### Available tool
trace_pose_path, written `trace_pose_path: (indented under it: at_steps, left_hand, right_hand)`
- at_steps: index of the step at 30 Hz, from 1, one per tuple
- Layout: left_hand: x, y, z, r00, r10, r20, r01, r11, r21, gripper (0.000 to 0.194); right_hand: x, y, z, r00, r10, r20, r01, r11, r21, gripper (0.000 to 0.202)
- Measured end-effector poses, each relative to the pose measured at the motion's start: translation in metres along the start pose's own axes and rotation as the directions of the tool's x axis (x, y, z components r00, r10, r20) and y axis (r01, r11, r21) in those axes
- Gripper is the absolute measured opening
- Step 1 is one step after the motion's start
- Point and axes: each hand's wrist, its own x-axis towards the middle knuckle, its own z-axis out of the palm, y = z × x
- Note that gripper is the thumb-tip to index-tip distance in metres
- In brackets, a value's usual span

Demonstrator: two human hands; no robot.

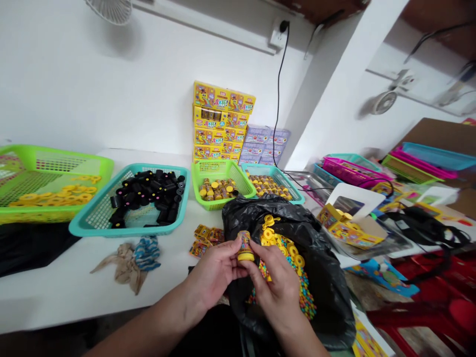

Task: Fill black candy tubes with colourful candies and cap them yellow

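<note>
Between my two hands, over the near edge of an open black bag [327, 267], is a small printed container [245, 244] with a yellow end facing down. The fingers of my left hand [215, 272] close on its left side. My right hand [277, 282] grips it from the right. Inside the bag lie many small coloured candies [307, 297] and yellow plastic pieces [273, 238]. Several printed packets [203, 238] lie on the table just beyond my left hand.
Along the wall stand a teal basket [85, 220] of black parts, green baskets [199, 191] and another teal basket [299, 196]. Behind them are stacked yellow boxes [210, 136]. Crumpled cloths [128, 265] lie at left; an open carton [349, 233] is at right.
</note>
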Motion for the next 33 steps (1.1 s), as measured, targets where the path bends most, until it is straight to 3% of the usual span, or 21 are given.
trace_pose_path:
  at_steps: [14,19,28,33]
  left_hand:
    - [-0.002,-0.007,0.002,1.0,0.005,-0.005,-0.004,0.999,0.04,0.025]
    - [-0.003,-0.005,0.0,1.0,-0.002,0.009,0.002,1.0,0.028,0.022]
    - [-0.003,-0.01,0.0,1.0,-0.013,0.006,0.013,1.0,0.027,0.022]
    - [0.004,0.013,-0.004,0.993,0.111,-0.034,-0.104,0.979,0.174,0.028]
  right_hand:
    - [-0.001,0.002,-0.001,0.992,-0.121,-0.046,0.121,0.993,0.003,0.036]
    - [0.0,0.0,-0.003,1.0,0.0,-0.027,0.002,0.998,0.069,0.03]
    - [0.004,0.0,0.0,0.996,0.076,-0.056,-0.068,0.989,0.135,0.019]
    - [0.001,0.003,-0.015,0.996,0.087,0.013,-0.087,0.992,0.087,0.024]
